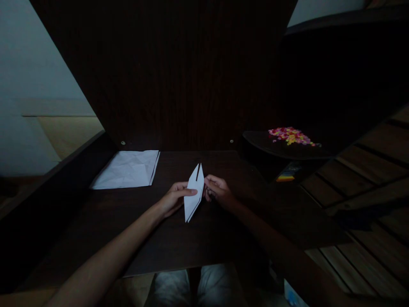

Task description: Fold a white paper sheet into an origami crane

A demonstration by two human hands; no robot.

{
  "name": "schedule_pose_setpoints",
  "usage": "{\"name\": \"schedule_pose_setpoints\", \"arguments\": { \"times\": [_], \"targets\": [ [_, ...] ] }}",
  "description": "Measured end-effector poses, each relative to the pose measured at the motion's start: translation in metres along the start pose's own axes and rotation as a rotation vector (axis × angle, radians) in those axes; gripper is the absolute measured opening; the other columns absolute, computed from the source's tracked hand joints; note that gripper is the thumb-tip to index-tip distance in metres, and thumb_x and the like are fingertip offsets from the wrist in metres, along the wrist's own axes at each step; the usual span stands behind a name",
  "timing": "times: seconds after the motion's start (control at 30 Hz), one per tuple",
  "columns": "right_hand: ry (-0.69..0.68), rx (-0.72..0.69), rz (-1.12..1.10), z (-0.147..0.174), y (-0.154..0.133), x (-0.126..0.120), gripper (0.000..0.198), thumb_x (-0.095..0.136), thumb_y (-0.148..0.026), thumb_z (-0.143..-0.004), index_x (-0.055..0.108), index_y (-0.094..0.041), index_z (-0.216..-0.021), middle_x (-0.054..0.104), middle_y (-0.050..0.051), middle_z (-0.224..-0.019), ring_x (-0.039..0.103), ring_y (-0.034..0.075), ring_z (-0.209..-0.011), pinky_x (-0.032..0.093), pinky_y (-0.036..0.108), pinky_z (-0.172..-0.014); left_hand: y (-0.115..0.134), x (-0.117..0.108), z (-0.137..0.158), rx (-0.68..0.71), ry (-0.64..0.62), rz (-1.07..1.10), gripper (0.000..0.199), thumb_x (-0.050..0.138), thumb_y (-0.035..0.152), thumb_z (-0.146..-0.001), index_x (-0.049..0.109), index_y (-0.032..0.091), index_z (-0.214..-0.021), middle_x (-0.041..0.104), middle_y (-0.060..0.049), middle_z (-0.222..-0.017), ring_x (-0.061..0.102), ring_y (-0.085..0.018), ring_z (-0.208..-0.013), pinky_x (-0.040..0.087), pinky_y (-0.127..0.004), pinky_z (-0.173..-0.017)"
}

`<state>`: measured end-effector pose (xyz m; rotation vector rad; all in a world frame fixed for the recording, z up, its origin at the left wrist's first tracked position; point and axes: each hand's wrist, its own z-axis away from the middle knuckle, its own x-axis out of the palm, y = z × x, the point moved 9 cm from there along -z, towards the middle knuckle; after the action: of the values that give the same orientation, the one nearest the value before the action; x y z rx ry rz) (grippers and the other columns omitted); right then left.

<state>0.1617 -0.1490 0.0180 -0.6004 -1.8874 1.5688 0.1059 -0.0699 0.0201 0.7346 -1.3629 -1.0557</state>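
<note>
Above the middle of the dark desk (153, 249), between the two hands, a folded white paper (193, 200) stands out against the wood. It is a long, narrow shape, its far end leaning slightly to the right and split by a slit into two sharp tips; its near end also narrows, and layered edges show there and along the right side. The left hand (175, 198) grasps it from the left, thumb lying flat across the face and the other fingers going behind. The right hand (217, 187) is at the paper's right edge with its fingers bent inward; whether they pinch that edge or only touch it, I cannot tell.

Far to the left on the desk lie white sheets (128, 169), the top one creased, close to the low side panel (60, 194). A tall dark back panel (191, 85) rises at the far edge. To the far right, a rounded shelf (255, 140) carries a heap of small pink, red and yellow pieces (292, 135), too small to identify. Wooden slats (364, 170) show farther right, and at the near edge are the person's trousered legs (172, 288).
</note>
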Motion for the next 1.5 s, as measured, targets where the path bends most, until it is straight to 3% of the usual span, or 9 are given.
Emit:
{"name": "schedule_pose_setpoints", "arguments": {
  "times": [0.13, 0.23, 0.33, 0.47, 0.63, 0.9, 1.23, 1.5],
  "targets": [
    [0.016, -0.022, -0.020, 0.001, -0.004, -0.002, 0.025, 0.060, -0.042, -0.080, 0.055, -0.017, -0.077, 0.056, -0.004, -0.055, 0.050, 0.007, -0.039, 0.034, 0.019, -0.038, 0.005, -0.006, 0.002, 0.074, 0.059, -0.131, 0.022, 0.075, 0.024, -0.061, 0.072, 0.010, -0.078, 0.068, -0.004, -0.068, 0.058, -0.014, -0.058, 0.042, -0.022, -0.057],
    [0.035, -0.021, -0.004, 0.001, -0.005, -0.003, 0.024, 0.061, -0.040, -0.079, 0.055, -0.017, -0.081, 0.056, -0.004, -0.056, 0.050, 0.007, -0.039, 0.034, 0.019, -0.038, 0.017, -0.011, 0.004, 0.205, 0.157, -0.307, 0.023, 0.075, 0.026, -0.064, 0.071, 0.011, -0.080, 0.069, -0.003, -0.071, 0.060, -0.014, -0.062, 0.043, -0.023, -0.058],
    [0.011, -0.008, 0.038, 0.002, -0.003, 0.001, 0.026, 0.066, -0.040, -0.075, 0.053, -0.018, -0.082, 0.056, -0.005, -0.060, 0.050, 0.007, -0.040, 0.036, 0.019, -0.038, 0.022, -0.008, 0.006, 0.259, 0.171, -0.370, 0.025, 0.072, 0.031, -0.069, 0.070, 0.011, -0.083, 0.070, -0.005, -0.076, 0.062, -0.017, -0.067, 0.047, -0.025, -0.061],
    [-0.013, -0.002, 0.067, 0.002, -0.001, 0.004, 0.032, 0.073, -0.036, -0.067, 0.052, -0.018, -0.084, 0.056, -0.005, -0.063, 0.048, 0.006, -0.041, 0.035, 0.018, -0.036, 0.024, -0.006, 0.008, 0.280, 0.168, -0.353, 0.026, 0.073, 0.031, -0.068, 0.070, 0.011, -0.085, 0.070, -0.005, -0.078, 0.063, -0.019, -0.070, 0.047, -0.027, -0.064],
    [-0.017, 0.051, 0.007, 0.002, 0.002, 0.001, 0.034, 0.071, -0.040, -0.069, 0.055, -0.017, -0.089, 0.056, -0.004, -0.064, 0.044, 0.005, -0.038, 0.030, 0.016, -0.034, 0.026, -0.011, 0.006, 0.298, 0.142, -0.197, 0.021, 0.068, 0.030, -0.072, 0.070, 0.011, -0.080, 0.067, -0.004, -0.072, 0.058, -0.016, -0.067, 0.043, -0.026, -0.065],
    [-0.194, 0.147, -0.054, 0.007, 0.012, 0.017, 0.034, 0.070, -0.042, -0.071, 0.057, -0.015, -0.087, 0.059, 0.000, -0.070, 0.042, 0.004, -0.040, 0.030, 0.017, -0.036, 0.032, -0.019, 0.007, 0.289, 0.183, 0.030, 0.028, 0.070, 0.028, -0.068, 0.069, 0.012, -0.091, 0.066, -0.005, -0.074, 0.057, -0.014, -0.063, 0.041, -0.026, -0.063],
    [-0.249, 0.162, -0.071, 0.009, 0.011, 0.023, 0.034, 0.070, -0.043, -0.071, 0.057, -0.014, -0.082, 0.057, -0.001, -0.065, 0.042, 0.004, -0.041, 0.030, 0.017, -0.038, 0.030, -0.015, 0.007, 0.268, 0.104, 0.036, 0.027, 0.071, 0.026, -0.069, 0.068, 0.013, -0.093, 0.064, -0.004, -0.073, 0.053, -0.011, -0.059, 0.039, -0.024, -0.060],
    [-0.236, 0.182, -0.073, 0.009, 0.014, 0.020, 0.031, 0.071, -0.041, -0.070, 0.058, -0.014, -0.081, 0.056, -0.003, -0.061, 0.041, 0.004, -0.040, 0.030, 0.017, -0.037, 0.033, -0.022, 0.007, 0.254, 0.194, 0.055, 0.018, 0.066, 0.020, -0.064, 0.070, 0.013, -0.079, 0.064, -0.004, -0.075, 0.056, -0.014, -0.067, 0.041, -0.025, -0.064]
  ]
}}
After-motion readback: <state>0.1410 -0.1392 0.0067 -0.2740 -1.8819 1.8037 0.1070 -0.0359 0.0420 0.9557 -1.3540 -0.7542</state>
